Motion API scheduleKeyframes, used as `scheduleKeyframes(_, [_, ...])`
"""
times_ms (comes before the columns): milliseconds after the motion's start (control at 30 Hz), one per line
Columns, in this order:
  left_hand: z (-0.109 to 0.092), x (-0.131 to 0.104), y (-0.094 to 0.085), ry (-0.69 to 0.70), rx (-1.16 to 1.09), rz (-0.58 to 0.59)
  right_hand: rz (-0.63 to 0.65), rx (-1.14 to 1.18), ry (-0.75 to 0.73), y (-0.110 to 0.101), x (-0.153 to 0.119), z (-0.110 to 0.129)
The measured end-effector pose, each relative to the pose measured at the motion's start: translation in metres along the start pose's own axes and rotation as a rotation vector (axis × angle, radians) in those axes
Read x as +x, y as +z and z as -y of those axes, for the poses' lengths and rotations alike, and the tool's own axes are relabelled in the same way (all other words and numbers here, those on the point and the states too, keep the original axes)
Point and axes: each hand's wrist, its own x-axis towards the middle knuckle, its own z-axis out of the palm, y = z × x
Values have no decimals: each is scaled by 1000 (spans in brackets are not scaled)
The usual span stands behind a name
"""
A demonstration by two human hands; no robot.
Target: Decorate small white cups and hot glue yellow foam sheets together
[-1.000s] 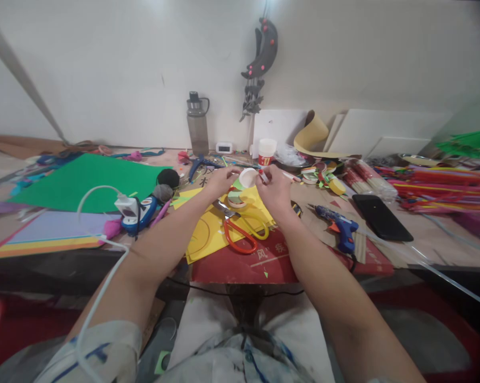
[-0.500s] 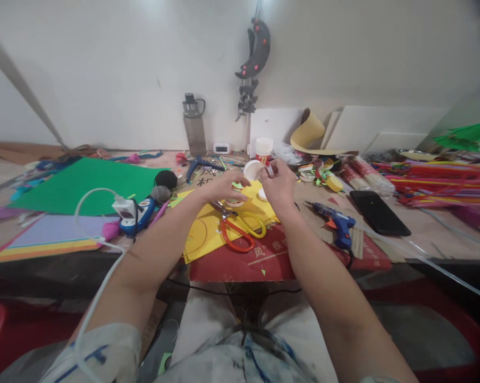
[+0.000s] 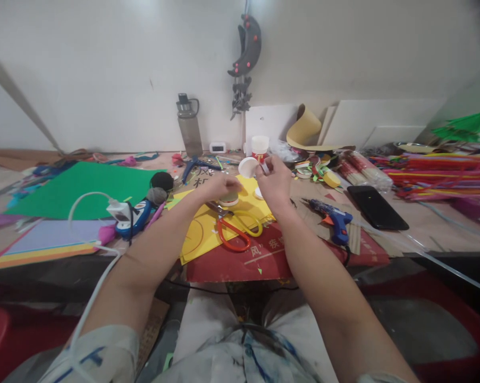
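My right hand pinches a white strip at the side of a small round white disc-like piece, perhaps a cut cup base, tilted above the yellow sheet. My left hand is just to its left, fingers drawn together over a small round piece with a pale rim; anything between the fingertips is hidden. Below the hands lie scissors with one red and one yellow handle loop. Another small white round piece rests beside my right hand.
A blue glue gun and black phone lie to the right. Left are a green sheet and a power socket with a white cable. A bottle stands by the wall, and pipe cleaners lie far right.
My left hand's spread fingers have drawn together over the round piece. My right hand still holds the white piece, and the whole view has shifted slightly.
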Motion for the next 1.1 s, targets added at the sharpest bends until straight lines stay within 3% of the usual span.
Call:
scheduleKeyframes(67, [1,1,-1,45,-5,-22,-3,7,3,0,0,0])
scheduleKeyframes(133, [2,5,-3,49,-8,-159,1,16,6,0,0,1])
scheduleKeyframes(233, [5,12,-4,-16,-8,-323,10,23,6,1,-1,2])
scheduleKeyframes(367, [13,22,2,-105,-49,-435,15,20,-4,2,-3,3])
scheduleKeyframes(467, [21,26,8,-152,14,-422,26,13,-12,3,-3,3])
scheduleKeyframes(567, [28,29,13,-170,159,-334,34,0,-12,3,-3,4])
scheduleKeyframes(733, [29,30,12,-164,310,-337,37,-13,3,3,-3,4])
scheduleKeyframes(833, [20,26,4,-136,149,-385,37,-9,-19,3,-4,3])
scheduleKeyframes(933, [5,15,-5,-196,-251,-413,11,-2,-79,3,-6,4])
scheduleKeyframes(1033, [-10,2,-8,-320,-764,-142,17,-26,-143,3,-9,6])
scheduleKeyframes(1100, [-19,-4,-7,-289,-962,14,60,-74,-189,3,-11,7])
